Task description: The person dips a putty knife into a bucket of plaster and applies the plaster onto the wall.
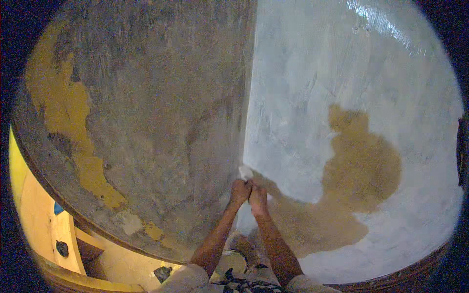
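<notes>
Two walls meet in an upright corner before me, and both my hands are raised together at it. A small white object (245, 171), perhaps a cloth or pad, pokes out above my fists against the corner line. My left hand (240, 191) grips it from the left, with my right hand (258, 197) pressed close beside and also closed around it. Most of the object is hidden by my fingers. To the left the wall (165, 110) is dull grey-brown with tan patches; the right wall (293, 91) is pale, brushed and shiny near the top.
A brown shadow (361, 168) falls across the right wall. At lower left, beyond a curved-looking dark edge, lies a lit recess with a shelf (67, 238) and a black bundle (62, 249). Another black bundle (162, 274) sits lower. A pale round container (231, 262) stands below my arms.
</notes>
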### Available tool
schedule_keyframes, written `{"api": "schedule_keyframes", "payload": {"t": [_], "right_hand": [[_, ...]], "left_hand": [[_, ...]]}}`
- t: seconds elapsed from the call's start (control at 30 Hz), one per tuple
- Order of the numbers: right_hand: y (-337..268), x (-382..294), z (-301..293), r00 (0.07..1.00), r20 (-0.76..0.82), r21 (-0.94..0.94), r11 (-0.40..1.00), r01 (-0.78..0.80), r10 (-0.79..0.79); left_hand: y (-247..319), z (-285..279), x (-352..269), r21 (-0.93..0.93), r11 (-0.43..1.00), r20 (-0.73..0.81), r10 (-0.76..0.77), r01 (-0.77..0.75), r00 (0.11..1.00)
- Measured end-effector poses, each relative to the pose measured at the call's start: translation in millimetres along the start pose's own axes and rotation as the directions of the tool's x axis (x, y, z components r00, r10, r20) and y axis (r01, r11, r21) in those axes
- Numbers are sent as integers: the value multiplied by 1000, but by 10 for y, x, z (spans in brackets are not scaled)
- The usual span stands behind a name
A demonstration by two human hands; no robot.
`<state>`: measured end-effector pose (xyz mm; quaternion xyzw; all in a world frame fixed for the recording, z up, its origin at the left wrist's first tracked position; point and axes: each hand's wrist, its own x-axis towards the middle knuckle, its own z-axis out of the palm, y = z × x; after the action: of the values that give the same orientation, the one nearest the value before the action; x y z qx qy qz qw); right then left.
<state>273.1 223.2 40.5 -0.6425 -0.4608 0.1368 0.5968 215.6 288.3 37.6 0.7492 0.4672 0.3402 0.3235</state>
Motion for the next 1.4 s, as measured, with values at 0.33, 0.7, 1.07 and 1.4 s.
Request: {"api": "schedule_keyframes", "payload": {"t": [0.33,0.7,1.07,1.4], "right_hand": [[-1572,1124,-723,974,-75,247,943,225,-213],[-1583,204,-347,900,-152,-117,912,393,-407],[-926,-291,-132,888,106,-352,818,455,-448],[-1398,288,-336,801,66,-617,607,502,-596]], "left_hand": [[2113,-1145,370,-127,889,-380,367,-441,849],[1600,-1352,-149,-343,925,-90,143,-165,986],[762,-1035,-339,-544,837,199,65,55,978],[1200,-1335,-25,-428,863,135,354,-267,926]]}}
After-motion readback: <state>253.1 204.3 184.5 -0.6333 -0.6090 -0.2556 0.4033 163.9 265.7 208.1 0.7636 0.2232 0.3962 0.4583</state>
